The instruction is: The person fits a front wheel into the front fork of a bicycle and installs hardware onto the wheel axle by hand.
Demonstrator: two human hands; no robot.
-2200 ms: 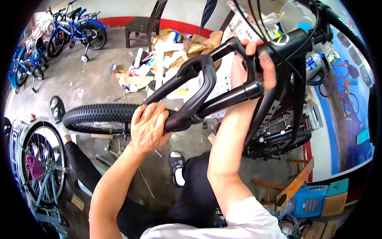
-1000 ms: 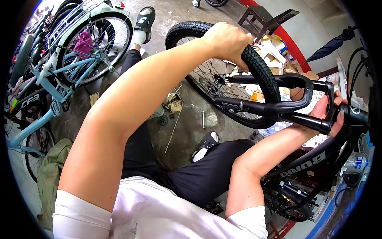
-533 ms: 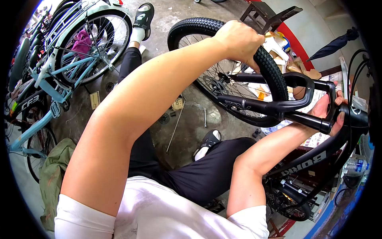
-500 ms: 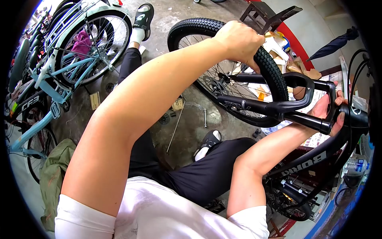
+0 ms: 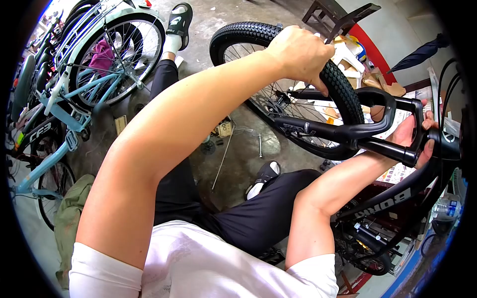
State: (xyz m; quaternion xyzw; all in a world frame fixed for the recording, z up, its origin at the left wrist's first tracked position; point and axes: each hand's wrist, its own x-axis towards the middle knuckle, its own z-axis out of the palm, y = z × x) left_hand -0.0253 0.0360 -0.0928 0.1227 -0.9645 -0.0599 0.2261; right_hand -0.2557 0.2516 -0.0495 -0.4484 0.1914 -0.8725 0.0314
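My left hand is closed over the top of a black knobby bicycle wheel, its fingers wrapped round the tire and the thumb on the near side. The wheel sits between the legs of a black suspension fork. At the fork's crown, by the head of the black bike frame, my right hand is closed, with its fingertips curled round from the far side. Part of that palm is hidden behind the fork.
A light blue bicycle stands at left among other bikes. On the floor lie a wrench-like metal tool, a thin rod and small parts. A dark wooden chair, cardboard scraps and an umbrella are at upper right.
The whole view has shifted slightly, with the wheel and fork a little further right. Both hands keep their holds on the tire and the fork.
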